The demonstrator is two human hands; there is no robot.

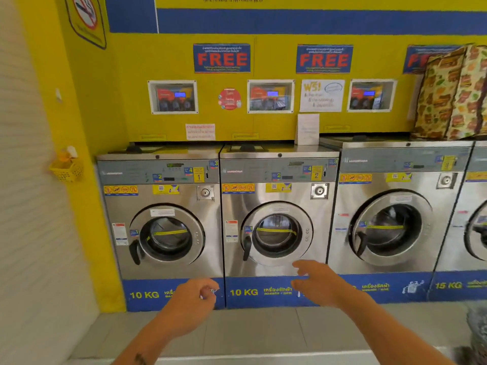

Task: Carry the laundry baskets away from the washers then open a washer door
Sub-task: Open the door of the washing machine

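— Reaching with both arms at once, why? Neither hand carries anything.

— Right, both are empty. The right hand (pixel 317 281) is spread, fingers loosely apart and pointing toward the middle washer (pixel 278 214), the one numbered 2. The left hand (pixel 193 299) hangs lower with its fingers curled in, not closed around anything I can make out. My guess is that the right leads because it sits nearest that machine's round door (pixel 276 233).

— Is it touching the door?

— No, it is short of it, below the lower rim. The black door handle (pixel 247 247) sits on the door's left edge, so the hinge is presumably on the right and the hand will need to cross leftward to grip it.

— And the laundry baskets?

— No basket stands in front of these machines; the floor (pixel 250 330) along their bases is bare. At the far right edge, low down, something grey and mesh-like (pixel 477 327) shows, possibly a basket set aside, but it is too cut off to be sure. So the carrying seems done, and the door is the step in hand.

— All doors shut?

— The doors of washer 1 (pixel 163 219) and the middle one look closed; the larger machine (pixel 390 222) to the right looks slightly ajar, though I cannot be certain.
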